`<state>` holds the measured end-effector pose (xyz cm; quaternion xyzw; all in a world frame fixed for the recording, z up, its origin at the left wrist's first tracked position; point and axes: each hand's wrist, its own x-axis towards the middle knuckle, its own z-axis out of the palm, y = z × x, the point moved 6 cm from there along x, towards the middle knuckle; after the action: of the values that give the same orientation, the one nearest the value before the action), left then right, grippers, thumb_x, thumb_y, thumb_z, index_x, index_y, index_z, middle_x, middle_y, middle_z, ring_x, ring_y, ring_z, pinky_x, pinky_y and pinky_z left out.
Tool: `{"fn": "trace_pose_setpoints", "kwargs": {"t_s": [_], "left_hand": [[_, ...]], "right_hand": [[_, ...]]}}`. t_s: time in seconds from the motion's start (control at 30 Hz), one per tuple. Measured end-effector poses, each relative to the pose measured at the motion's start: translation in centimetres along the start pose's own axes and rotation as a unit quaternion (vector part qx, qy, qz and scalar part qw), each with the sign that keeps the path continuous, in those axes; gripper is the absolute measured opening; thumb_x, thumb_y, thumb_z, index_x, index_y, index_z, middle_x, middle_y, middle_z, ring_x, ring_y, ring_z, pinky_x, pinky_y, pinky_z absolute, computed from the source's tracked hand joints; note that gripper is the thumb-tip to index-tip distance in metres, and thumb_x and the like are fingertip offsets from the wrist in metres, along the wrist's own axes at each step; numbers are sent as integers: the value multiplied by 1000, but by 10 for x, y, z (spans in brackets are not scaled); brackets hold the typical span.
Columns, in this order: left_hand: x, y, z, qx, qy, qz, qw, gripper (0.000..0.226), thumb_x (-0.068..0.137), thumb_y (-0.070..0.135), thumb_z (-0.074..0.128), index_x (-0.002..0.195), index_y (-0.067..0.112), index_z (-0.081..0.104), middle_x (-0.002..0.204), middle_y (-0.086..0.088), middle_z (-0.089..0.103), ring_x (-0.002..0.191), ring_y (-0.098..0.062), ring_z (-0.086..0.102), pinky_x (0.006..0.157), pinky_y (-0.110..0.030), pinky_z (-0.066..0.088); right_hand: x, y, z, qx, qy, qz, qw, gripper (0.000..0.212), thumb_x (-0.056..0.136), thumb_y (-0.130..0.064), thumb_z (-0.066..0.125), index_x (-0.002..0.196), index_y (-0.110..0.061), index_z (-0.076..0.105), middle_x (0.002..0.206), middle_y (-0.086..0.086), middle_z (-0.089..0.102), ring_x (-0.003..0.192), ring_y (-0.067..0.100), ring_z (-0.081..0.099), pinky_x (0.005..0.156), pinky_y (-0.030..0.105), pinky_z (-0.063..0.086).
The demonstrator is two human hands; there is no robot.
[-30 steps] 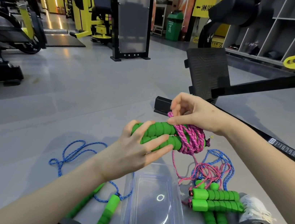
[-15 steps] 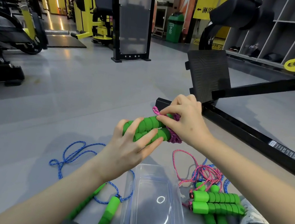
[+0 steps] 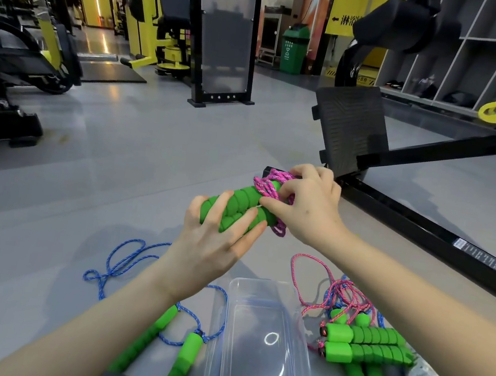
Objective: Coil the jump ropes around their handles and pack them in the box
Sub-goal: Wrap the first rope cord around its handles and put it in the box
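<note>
Head view: left hand [image 3: 209,246] grips green handles [image 3: 237,207]; right hand [image 3: 307,210] pinches pink rope [image 3: 269,184].

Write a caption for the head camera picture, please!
Left hand grips green handles, right hand pinches pink rope coiled round them.

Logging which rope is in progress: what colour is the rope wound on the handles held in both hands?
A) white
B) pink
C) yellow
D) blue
B: the pink rope wraps the handles, which the left hand grips while the right hand pinches the coil.
</note>
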<state>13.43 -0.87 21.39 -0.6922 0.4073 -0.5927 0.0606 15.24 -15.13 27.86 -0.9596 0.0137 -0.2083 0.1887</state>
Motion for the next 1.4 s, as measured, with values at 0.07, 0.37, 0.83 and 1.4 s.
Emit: {"fn": "trace_pose_setpoints", "kwargs": {"t_s": [0.07,0.37,0.83,1.4], "left_hand": [[2,0,0,-1,-11,-11,1000,46,89,-4,47,129,17,55,130,-6,45,114,-42,47,85,-55,42],[11,0,2,-8,-67,-19,998,46,93,-3,33,130,17,52,129,-6,49,113,-44,45,87,-53,36],[17,5,-2,-55,-120,-86,987,56,91,-4,14,131,15,49,124,-8,61,108,-45,52,83,-50,40],[32,5,-10,-92,-104,-88,986,55,94,-5,19,121,11,64,118,-11,64,103,-44,56,77,-47,40]], "right_hand": [[2,2,0,68,0,14,998,22,81,-37,68,77,-15,64,129,1,44,122,21,28,86,24,16],[13,4,-13,40,14,-68,997,21,79,-8,62,64,-7,47,121,10,49,110,27,43,72,20,24],[4,3,-21,87,162,-161,970,16,72,0,52,85,-2,61,92,2,45,88,23,41,75,26,30],[3,-7,-14,-111,201,-224,947,12,69,9,49,64,-2,47,72,16,46,64,29,46,42,35,38]]}}
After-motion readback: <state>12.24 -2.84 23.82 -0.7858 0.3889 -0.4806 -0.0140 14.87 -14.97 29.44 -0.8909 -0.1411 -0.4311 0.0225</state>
